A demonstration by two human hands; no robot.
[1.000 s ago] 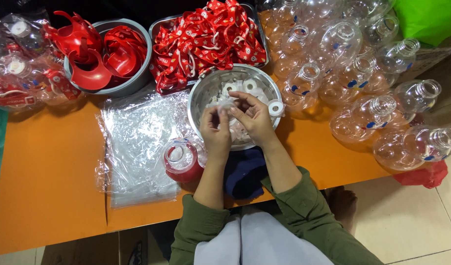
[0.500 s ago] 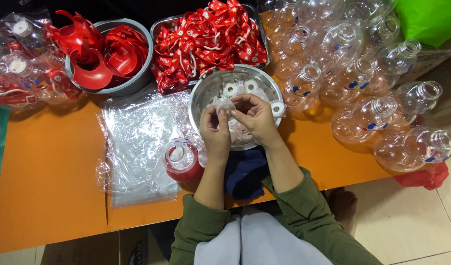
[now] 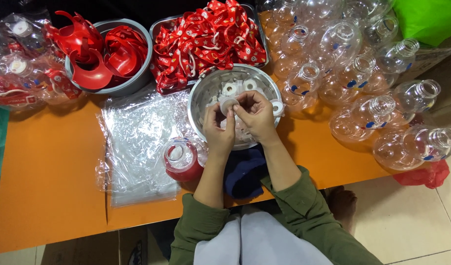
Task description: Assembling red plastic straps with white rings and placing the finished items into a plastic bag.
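Both of my hands meet over a steel bowl (image 3: 203, 93) that holds several small white round caps. My left hand (image 3: 218, 128) pinches a white cap (image 3: 229, 104) between thumb and fingers. My right hand (image 3: 256, 118) touches the same cap from the right with its fingertips. A red-based clear bottle (image 3: 182, 157) lies on the orange table (image 3: 49, 167) just left of my left wrist. A dark blue cloth (image 3: 245, 172) lies under my forearms.
A stack of clear plastic bags (image 3: 137, 142) lies left of the bowl. A grey tub of red plastic parts (image 3: 105, 54) and a tray of red ribbons (image 3: 206, 37) stand behind. Several clear bottles (image 3: 362, 83) crowd the right side. Bagged items (image 3: 24, 64) sit at far left.
My hands have stayed over the bowl; the fingers shifted slightly around the white cap, lifting it a little toward the bowl's far side.
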